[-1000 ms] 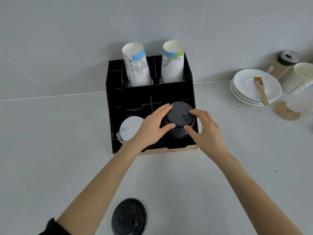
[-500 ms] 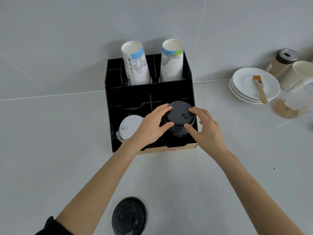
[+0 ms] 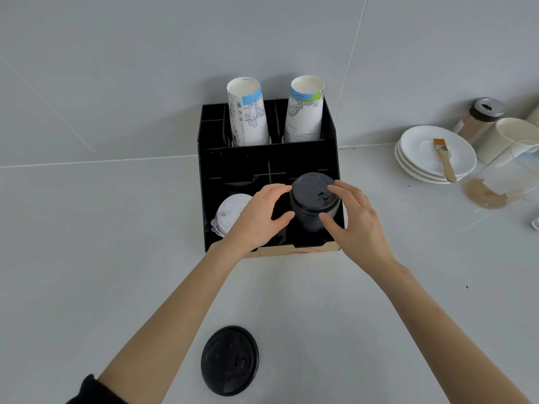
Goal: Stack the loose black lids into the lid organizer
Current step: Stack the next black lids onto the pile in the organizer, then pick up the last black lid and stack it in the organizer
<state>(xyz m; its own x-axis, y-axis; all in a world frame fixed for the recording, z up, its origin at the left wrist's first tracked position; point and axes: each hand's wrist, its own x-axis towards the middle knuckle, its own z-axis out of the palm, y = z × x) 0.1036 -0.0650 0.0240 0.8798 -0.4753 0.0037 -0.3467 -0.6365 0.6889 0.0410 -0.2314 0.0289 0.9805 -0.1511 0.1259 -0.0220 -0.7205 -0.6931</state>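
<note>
The black lid organizer point(image 3: 233, 164) stands against the wall. A stack of black lids point(image 3: 312, 193) rises out of its front right compartment. My left hand point(image 3: 256, 220) cups the stack's left side, fingertips at the top lid's rim and thumb against the side. From the right, my right hand point(image 3: 358, 225) holds the same stack with fingers on the rim and thumb on the front. One loose black lid point(image 3: 229, 360) lies flat on the counter, near my left forearm. White lids point(image 3: 230, 209) fill the front left compartment.
Two printed paper cups point(image 3: 248, 112) point(image 3: 304, 109) stand upside down in the organizer's rear slots. At the right sit stacked white plates point(image 3: 423, 158) with a brush point(image 3: 444, 158), a shaker point(image 3: 481, 118), a white cup point(image 3: 507, 138) and a clear jug point(image 3: 501, 185).
Both hands stay on the stack of black lids. My left fingers have slid from the top of the lid out to its rim. The loose lid has not moved.
</note>
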